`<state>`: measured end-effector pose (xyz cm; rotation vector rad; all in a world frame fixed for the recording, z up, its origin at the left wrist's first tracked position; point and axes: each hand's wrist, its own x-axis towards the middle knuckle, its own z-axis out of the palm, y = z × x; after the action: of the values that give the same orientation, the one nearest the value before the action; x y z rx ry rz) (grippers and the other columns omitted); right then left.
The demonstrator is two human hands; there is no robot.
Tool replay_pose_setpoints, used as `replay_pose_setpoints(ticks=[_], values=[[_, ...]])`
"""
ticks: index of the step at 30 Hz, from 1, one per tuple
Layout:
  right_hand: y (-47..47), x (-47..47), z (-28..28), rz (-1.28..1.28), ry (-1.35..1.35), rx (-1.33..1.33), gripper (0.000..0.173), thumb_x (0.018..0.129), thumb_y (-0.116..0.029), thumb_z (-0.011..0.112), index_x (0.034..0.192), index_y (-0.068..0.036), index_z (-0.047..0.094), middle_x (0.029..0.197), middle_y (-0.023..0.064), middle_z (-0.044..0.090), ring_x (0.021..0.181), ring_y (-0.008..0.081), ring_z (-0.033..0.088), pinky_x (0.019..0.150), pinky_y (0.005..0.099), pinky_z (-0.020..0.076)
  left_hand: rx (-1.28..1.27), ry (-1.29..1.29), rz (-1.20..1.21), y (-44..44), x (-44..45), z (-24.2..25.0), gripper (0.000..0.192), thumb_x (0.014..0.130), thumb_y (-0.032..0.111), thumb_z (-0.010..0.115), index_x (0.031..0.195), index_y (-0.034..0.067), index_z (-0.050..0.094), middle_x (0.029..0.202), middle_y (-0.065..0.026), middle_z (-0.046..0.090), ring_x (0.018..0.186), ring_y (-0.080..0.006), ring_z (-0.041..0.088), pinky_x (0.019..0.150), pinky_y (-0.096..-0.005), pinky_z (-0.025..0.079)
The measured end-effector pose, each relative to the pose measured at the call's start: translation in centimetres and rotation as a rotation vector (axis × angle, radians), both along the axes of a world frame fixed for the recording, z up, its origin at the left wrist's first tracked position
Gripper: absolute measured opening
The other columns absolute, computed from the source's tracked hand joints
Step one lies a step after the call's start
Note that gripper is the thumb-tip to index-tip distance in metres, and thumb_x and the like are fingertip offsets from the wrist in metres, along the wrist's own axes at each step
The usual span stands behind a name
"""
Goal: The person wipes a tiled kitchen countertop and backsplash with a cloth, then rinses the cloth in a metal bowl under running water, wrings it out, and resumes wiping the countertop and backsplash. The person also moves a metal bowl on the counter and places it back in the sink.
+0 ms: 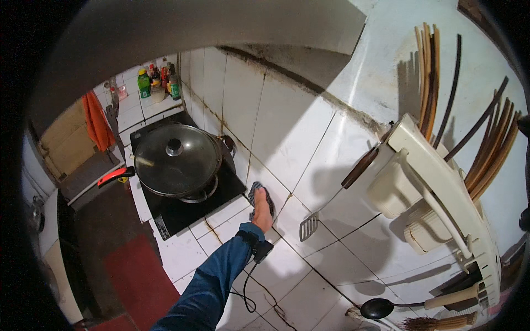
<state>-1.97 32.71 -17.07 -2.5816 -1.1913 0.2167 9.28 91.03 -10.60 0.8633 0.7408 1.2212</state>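
Note:
My right hand point(262, 214) grips a dark checked cloth point(251, 194), against the white tiled counter point(225, 216) where it meets the wall. My fingers are mostly hidden. A blue sleeve and a black wrist strap with a cabled box cover the wrist. My left hand is out of view. Just left of the cloth lies a black glass-topped stove point(237, 188). On it sits a wide pan under a glass lid point(182, 165) with a dark knob. The pan's red and black handle point(114, 176) juts over the counter's front edge.
A slotted turner point(309, 225) hangs along the tiled wall. To the right, a cream wall rack point(430, 165) holds chopsticks point(428, 82); a black ladle point(377, 308) hangs lower. Sauce bottles point(144, 84) stand beyond the stove. A range hood point(248, 25) overhangs. A red mat point(138, 269) covers some floor.

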Motion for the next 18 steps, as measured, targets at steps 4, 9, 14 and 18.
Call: replay_pose_setpoints(ticks=[4, 9, 14, 18], values=[[0.7, -0.4, 0.8, -0.029, 0.061, -0.028, 0.076, 0.091, -0.036, 0.068, 0.145, 0.014, 0.048, 0.151, 0.0359, 0.047, 0.141, 0.0548, 0.041, 0.12, 0.0635, 0.0307, 0.286, -0.033, -0.04, -2.6, -0.9, 13.3, 0.07, 0.114, 0.042, 0.042, 0.167, 0.003, 0.02, 0.174, -0.0097, 0.023, 0.159, -0.0227, 0.022, 0.129, -0.033, 0.016], [0.6, 0.0, 0.8, -0.011, -0.042, 0.011, 0.075, 0.092, -0.038, 0.068, 0.145, 0.012, 0.05, 0.153, 0.0347, 0.046, 0.143, 0.0529, 0.04, 0.121, 0.0613, 0.0308, 0.948, 0.303, 0.18, -0.7, -0.9, 26.6, 0.05, 0.115, 0.029, 0.036, 0.155, 0.001, 0.046, 0.167, -0.0238, 0.035, 0.157, -0.0388, 0.029, 0.129, -0.042, 0.021], [-0.2, 0.0, -0.1, 0.027, -0.081, -0.041, 0.076, 0.092, -0.039, 0.069, 0.146, 0.012, 0.049, 0.153, 0.0338, 0.046, 0.143, 0.0519, 0.041, 0.122, 0.06, 0.0311, 0.879, 0.541, 0.57, 3.2, 1.6, 25.4, 0.055, 0.103, 0.009, 0.042, 0.152, -0.016, 0.037, 0.165, -0.0327, 0.031, 0.155, -0.0456, 0.028, 0.13, -0.0484, 0.02], [-0.3, -0.2, -0.2, 0.039, -0.043, -0.094, 0.076, 0.093, -0.04, 0.068, 0.146, 0.011, 0.05, 0.153, 0.0335, 0.046, 0.143, 0.0509, 0.041, 0.122, 0.0596, 0.032, 0.755, 0.527, 0.544, 1.0, 2.2, 20.2, 0.061, 0.105, 0.014, 0.04, 0.156, -0.017, 0.027, 0.167, -0.0334, 0.026, 0.155, -0.0473, 0.025, 0.13, -0.0487, 0.018]])
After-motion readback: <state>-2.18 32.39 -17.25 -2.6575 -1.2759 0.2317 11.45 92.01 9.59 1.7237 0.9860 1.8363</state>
